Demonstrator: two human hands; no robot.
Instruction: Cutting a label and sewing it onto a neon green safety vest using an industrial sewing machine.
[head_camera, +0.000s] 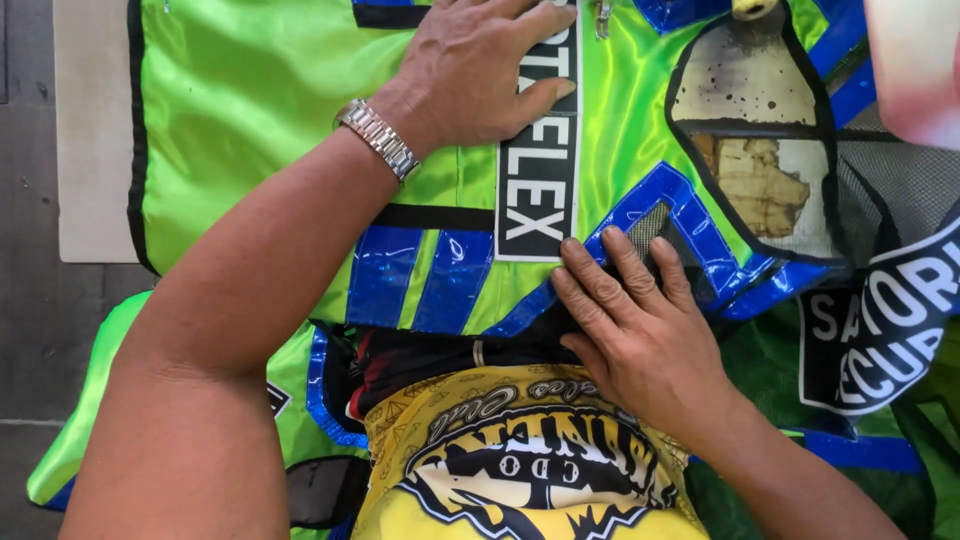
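A bright green safety vest (250, 90) with blue reflective bands and a black lettered patch (540, 190) lies spread flat in front of me. My left hand (480, 70), with a metal watch (377, 138) on the wrist, presses palm-down on the upper part of the vest, fingers over the black patch. My right hand (640, 320) lies flat on the vest's lower edge, fingertips on the blue band (680, 200) beside a mesh opening. Neither hand grips anything.
A worn, stained pad (760, 150) shows through a black-edged opening at the right. Another black lettered strip (880, 320) lies at the far right. More green fabric (80, 430) hangs at lower left. A pale board (90, 130) is under the vest's left side.
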